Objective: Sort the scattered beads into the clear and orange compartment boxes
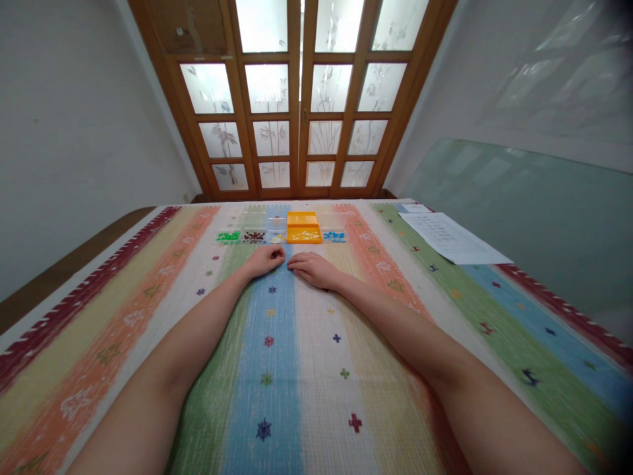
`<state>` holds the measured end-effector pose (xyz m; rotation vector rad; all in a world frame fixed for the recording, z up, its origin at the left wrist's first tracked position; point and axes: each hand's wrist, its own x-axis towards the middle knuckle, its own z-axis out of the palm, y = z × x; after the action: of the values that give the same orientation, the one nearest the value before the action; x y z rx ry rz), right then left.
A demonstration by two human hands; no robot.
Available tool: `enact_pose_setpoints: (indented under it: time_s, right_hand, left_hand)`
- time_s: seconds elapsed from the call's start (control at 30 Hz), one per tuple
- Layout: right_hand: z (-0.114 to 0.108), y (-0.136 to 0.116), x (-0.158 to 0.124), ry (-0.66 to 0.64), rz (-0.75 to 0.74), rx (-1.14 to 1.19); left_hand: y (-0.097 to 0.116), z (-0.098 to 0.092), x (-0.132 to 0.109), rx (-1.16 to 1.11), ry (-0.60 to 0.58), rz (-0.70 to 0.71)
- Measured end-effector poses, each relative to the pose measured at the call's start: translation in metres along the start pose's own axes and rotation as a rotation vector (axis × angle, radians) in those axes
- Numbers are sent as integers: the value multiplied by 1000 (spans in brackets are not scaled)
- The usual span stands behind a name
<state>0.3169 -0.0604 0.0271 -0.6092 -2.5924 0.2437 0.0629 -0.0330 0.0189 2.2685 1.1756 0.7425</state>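
My left hand [266, 260] rests on the tablecloth with its fingers curled in toward the thumb; whatever they hold, if anything, is hidden. Beside it, a small gap apart, my right hand [313, 269] lies palm down with fingers stretched out toward the left one. Just beyond both hands stands an open orange box [304, 219] with small white pieces in it. Clear boxes flank it: on the left are green pieces [228, 237], dark red-brown pieces [254, 236] and yellowish pieces [277, 238], and on the right blue pieces [334, 236].
A striped, patterned tablecloth [270, 396] covers the table. White printed sheets [448, 236] lie at the right far side. A pale glass-like panel [519, 211] leans along the right wall. Wooden doors with frosted panes [270, 138] stand behind the table.
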Motion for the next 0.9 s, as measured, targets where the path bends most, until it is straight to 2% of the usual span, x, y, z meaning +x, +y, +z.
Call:
enact_pose_setpoints:
  time_s: [0.17,0.3,0.5,0.7,0.9]
  right_hand:
    - [-5,12,-3,133,68,-28]
    - [-16,33,-10,309,244,-82]
    - [-32,70,-27,450,489,-151]
    - [-35,84,-36,461,668,-183]
    - [-30,91,-38,403,709,-197]
  left_hand:
    - [-1,0,-1,-6,5,9]
    - [-1,0,-1,-9,-1,-3]
    - [-3,0,-1,-4,-3,1]
    - [0,-1,-1,14,-5,-3]
    - [4,-1,-2,34,-7,-17]
